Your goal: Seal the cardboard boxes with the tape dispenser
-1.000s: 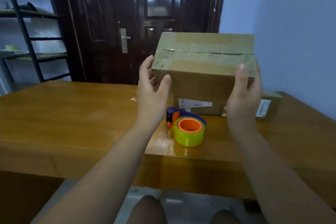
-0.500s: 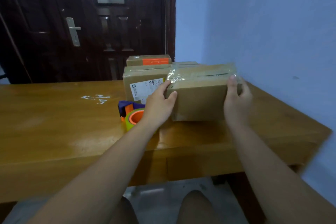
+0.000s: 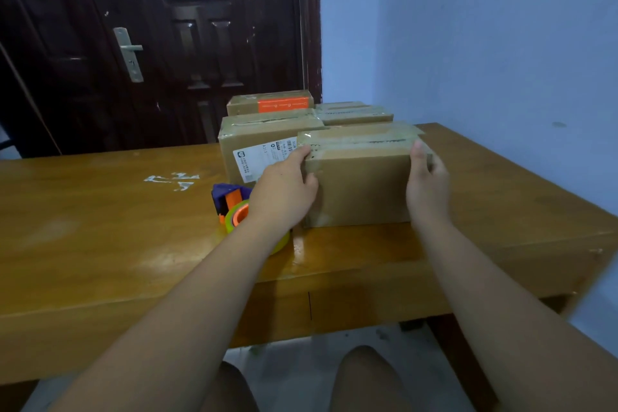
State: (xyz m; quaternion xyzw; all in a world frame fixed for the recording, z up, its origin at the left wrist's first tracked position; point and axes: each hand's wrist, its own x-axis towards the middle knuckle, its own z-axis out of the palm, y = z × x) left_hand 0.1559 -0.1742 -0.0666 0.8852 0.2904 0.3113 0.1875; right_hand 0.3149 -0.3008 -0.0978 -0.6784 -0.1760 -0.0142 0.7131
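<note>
A dark door (image 3: pixel 187 43) with a metal handle (image 3: pixel 128 53) stands behind the wooden table (image 3: pixel 83 211).

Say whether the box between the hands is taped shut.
Taped shut: glossy tape covers the top seam of the cardboard box, flaps flat.

left hand (image 3: pixel 285 192) gripping, right hand (image 3: pixel 428 182) gripping

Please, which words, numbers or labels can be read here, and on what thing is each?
No text reads clearly.
White shipping label on the brown cardboard box behind the purple tape dispenser: print too small, turned sideways.
Orange band on the farthest cardboard box: white marks too blurred.
</note>
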